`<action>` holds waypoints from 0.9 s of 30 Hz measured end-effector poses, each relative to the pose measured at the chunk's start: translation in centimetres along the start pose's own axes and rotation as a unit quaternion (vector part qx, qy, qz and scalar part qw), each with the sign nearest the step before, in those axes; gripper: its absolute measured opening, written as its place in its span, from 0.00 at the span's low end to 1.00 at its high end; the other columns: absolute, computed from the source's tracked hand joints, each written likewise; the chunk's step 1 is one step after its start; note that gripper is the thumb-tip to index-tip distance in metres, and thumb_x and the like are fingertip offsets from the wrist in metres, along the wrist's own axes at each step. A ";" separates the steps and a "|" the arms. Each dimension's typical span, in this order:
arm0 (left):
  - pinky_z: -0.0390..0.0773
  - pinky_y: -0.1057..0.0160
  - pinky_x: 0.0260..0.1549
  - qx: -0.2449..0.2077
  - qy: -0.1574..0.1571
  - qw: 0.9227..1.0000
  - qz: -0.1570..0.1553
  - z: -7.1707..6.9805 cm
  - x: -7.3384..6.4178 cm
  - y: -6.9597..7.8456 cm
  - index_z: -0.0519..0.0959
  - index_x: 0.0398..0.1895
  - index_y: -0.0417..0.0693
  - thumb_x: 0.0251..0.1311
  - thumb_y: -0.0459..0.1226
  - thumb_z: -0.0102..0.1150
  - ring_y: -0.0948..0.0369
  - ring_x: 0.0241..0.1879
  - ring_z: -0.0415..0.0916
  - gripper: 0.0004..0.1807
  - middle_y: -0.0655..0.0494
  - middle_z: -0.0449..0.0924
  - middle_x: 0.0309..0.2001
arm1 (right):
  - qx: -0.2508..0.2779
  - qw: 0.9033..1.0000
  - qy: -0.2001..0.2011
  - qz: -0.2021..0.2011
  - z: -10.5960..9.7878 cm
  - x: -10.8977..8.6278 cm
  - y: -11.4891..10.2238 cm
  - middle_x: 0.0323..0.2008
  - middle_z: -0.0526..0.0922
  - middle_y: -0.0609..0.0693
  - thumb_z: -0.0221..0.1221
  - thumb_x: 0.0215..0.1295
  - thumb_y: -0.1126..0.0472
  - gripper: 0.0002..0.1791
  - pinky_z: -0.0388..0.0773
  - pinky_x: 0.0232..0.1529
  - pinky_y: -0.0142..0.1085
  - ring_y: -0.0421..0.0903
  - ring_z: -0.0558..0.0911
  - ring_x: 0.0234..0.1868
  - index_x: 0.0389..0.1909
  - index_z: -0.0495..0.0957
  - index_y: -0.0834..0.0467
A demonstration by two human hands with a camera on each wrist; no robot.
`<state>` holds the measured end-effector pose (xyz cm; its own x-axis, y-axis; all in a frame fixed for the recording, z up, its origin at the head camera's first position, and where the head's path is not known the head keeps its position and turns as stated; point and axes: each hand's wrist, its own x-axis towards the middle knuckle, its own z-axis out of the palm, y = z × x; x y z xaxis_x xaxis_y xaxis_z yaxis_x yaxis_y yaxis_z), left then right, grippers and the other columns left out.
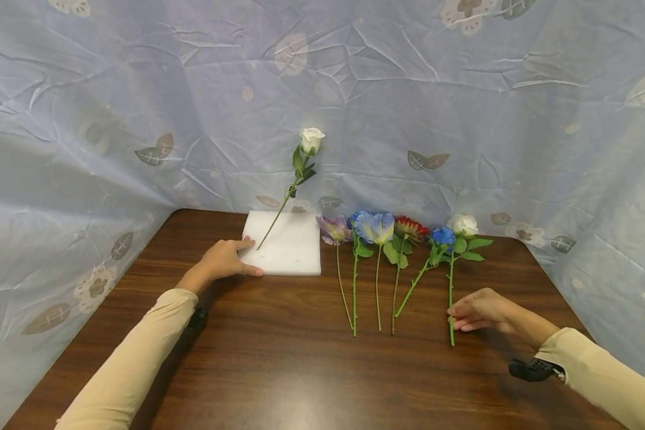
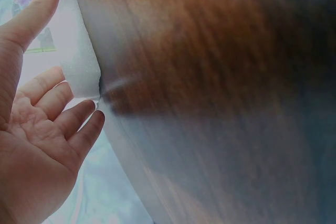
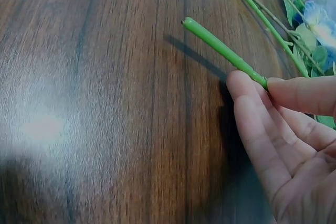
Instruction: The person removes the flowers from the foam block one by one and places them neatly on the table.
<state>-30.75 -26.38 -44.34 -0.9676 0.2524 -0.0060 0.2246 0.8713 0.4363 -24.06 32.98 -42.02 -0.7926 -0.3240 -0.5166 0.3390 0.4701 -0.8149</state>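
Observation:
A white foam block (image 1: 290, 257) lies near the table's back edge, with a white rose (image 1: 312, 140) standing in it, tilted right. My left hand (image 1: 223, 260) rests against the foam's left side, fingers and thumb spread around its front corner. In the left wrist view, the fingertips of that hand (image 2: 47, 129) touch the edge of the foam (image 2: 79, 51). On the right, my right hand (image 1: 484, 310) pinches the lower stem of a second white rose (image 1: 462, 225) between thumb and fingers. The right wrist view has its green stem end (image 3: 210, 40) raised above its shadow.
Between the foam and my right hand lie a purple flower (image 1: 334, 230), a light blue flower (image 1: 375, 228), a red flower (image 1: 410, 229) and blue roses (image 1: 443, 237), stems toward me. A patterned curtain (image 1: 355, 119) hangs behind the brown table (image 1: 301, 370).

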 end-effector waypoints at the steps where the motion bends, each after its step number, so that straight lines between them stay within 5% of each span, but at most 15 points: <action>1: 0.69 0.40 0.68 0.000 0.000 1.000 -0.001 0.0 0.0 0.0 0.68 0.74 0.42 0.46 0.64 0.75 0.38 0.72 0.64 0.56 0.40 0.63 0.74 | 0.000 1.000 -0.005 -0.003 0.1 0.1 -0.1 0.35 0.91 0.52 0.60 0.71 0.64 0.20 0.88 0.41 0.36 0.43 0.90 0.36 0.55 0.78 0.77; 10: 0.69 0.40 0.68 0.000 -0.004 1.000 -0.001 0.1 0.1 -0.3 0.68 0.74 0.43 0.46 0.64 0.75 0.39 0.73 0.64 0.57 0.41 0.63 0.74 | -0.018 0.999 -0.028 -0.018 0.6 0.5 -0.5 0.36 0.91 0.52 0.59 0.72 0.63 0.21 0.88 0.42 0.37 0.42 0.90 0.36 0.56 0.78 0.77; 27: 0.69 0.40 0.68 -0.003 0.000 1.000 -0.001 0.0 -0.1 0.1 0.68 0.74 0.41 0.47 0.63 0.75 0.38 0.72 0.64 0.56 0.40 0.63 0.74 | -0.021 1.000 -0.008 -0.011 2.2 2.2 -1.7 0.33 0.91 0.54 0.61 0.71 0.62 0.22 0.88 0.38 0.35 0.43 0.91 0.34 0.54 0.77 0.78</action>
<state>-30.65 -26.31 -44.29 -0.9681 0.2506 -0.0079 0.2214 0.8692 0.4420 -25.30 29.67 -42.36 -0.7911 -0.3474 -0.5035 0.2998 0.4972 -0.8142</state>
